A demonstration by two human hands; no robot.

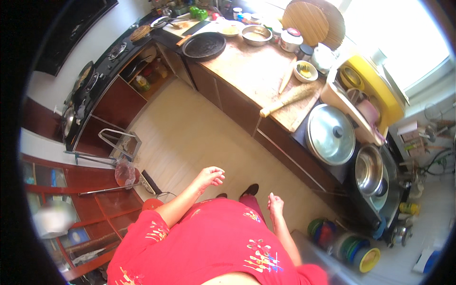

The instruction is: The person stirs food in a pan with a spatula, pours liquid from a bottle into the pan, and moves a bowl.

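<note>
My left hand (211, 178) hangs in the air over the floor, palm turned inward, fingers loosely curled with nothing in them. To the right, my right hand (275, 203) is also raised at waist height, its fingers folded and no object visible in it. Beyond both hands runs a counter with a wooden board (245, 69). On the board lie a short-handled brush (290, 100), a wooden rolling pin (288, 76) and a small bowl (305, 71) with yellow and green contents. A round black pan (203, 46) sits at the board's far left end.
A large pot with a glass lid (331, 134) stands right of the board, near a steel basin (369, 170) at the sink. Left are a black gas stove (103, 67), a metal-framed stool (123, 144) and a broom (148, 183). Colourful round tubs (351, 245) stand low right.
</note>
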